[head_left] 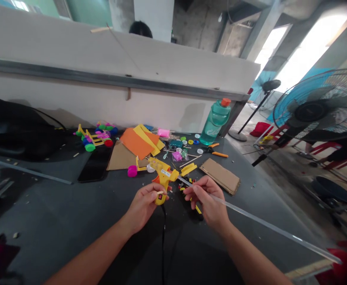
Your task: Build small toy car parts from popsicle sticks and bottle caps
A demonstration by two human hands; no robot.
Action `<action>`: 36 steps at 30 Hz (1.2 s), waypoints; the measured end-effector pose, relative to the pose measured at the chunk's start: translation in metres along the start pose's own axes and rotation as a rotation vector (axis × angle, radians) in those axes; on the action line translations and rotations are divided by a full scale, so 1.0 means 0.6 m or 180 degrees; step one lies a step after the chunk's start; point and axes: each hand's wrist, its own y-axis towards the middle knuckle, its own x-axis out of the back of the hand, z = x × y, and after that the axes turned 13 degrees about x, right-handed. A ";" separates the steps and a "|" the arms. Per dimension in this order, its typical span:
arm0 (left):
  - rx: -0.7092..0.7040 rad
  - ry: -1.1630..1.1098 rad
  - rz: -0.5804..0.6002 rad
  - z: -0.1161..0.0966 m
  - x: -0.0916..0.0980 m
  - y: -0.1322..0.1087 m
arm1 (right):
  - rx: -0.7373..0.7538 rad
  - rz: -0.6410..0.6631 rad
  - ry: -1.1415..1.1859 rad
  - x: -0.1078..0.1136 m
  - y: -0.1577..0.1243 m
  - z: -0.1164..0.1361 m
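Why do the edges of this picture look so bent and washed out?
Head view: a wide lens curves the wall and the fan; daylight from the right burns out the doorway; corners blur, while the hands and glue gun stay sharp.

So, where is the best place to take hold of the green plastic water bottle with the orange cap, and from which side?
Grip the green plastic water bottle with the orange cap around its wide middle body, probably coming from the near side. It stands upright against the white partition wall, so the back is blocked, and bottle caps lie scattered at its left. The body looks round enough for fingers to wrap.
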 end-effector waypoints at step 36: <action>-0.0360 0.0940 -0.0170 0.018 0.002 -0.006 | -0.0031 -0.0794 0.0200 -0.028 0.004 -0.027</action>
